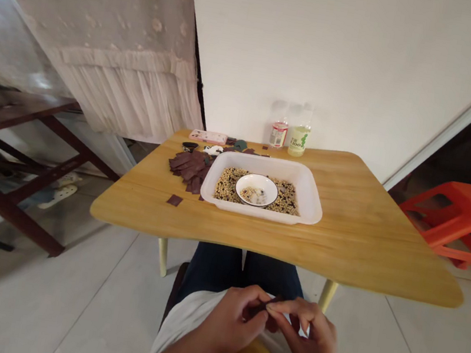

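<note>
Curtain of grey-beige fabric patterned with pale flowers (131, 17) hangs at far left, beyond a wood-grained, yellow-brown table (378, 235). On the table's left side lies a loose heap of flat, dark brown squares (192, 169), with a single dark brown square (175, 200) set apart just in front of it. To the right, a shallow, translucent white plastic tray (312, 203) contains mixed yellowish and black beans (228, 181); upon these sits a round white bowl with a dark rim (272, 191). Below the table's near edge, over the lap, the left hand (235, 315) and right hand (310, 331) are drawn together, fingertips closed on a small, thin, dark brown piece (261, 308), partly hidden by the fingers. Judged by its thinness, the piece should be light and pliable, liable to crease or tear rather than to slip; opposite edges, pinched between thumb and forefinger, offer the surest hold. At far right stands an orange-red plastic stool (467, 207).
</note>
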`<state>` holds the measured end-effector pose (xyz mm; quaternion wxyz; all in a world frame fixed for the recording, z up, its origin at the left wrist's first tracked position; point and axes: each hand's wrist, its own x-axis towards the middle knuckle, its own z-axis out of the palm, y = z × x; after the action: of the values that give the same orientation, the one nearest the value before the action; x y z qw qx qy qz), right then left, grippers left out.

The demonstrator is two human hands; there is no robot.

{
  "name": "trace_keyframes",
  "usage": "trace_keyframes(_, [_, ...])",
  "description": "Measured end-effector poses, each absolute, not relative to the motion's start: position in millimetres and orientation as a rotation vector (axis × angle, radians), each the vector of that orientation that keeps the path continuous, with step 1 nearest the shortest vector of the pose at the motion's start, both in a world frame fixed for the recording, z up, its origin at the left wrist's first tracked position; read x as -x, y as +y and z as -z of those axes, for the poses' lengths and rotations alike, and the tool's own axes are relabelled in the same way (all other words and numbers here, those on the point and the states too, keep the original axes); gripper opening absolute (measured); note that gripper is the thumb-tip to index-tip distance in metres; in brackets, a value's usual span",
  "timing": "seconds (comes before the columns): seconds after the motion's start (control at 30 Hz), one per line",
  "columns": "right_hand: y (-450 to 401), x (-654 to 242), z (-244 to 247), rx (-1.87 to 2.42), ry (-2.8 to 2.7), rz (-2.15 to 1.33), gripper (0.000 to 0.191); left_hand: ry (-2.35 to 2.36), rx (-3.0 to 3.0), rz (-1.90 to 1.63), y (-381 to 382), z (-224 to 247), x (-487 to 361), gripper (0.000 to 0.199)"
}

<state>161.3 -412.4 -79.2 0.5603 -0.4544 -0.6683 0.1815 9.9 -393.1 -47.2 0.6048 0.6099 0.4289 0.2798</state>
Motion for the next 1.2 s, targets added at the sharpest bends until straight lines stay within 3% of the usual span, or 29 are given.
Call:
trace_keyframes(0.6, [-412,-150,101,1.033,-1.470,-0.487,0.036,0.952,-1.624,-0.709,-390,54,1,0.010])
trace_keyframes(1.2, [-399,-141,119,1.090,-1.445,-0.600,0.034,0.959,-1.450,-0.731,-384,73,4,0.003])
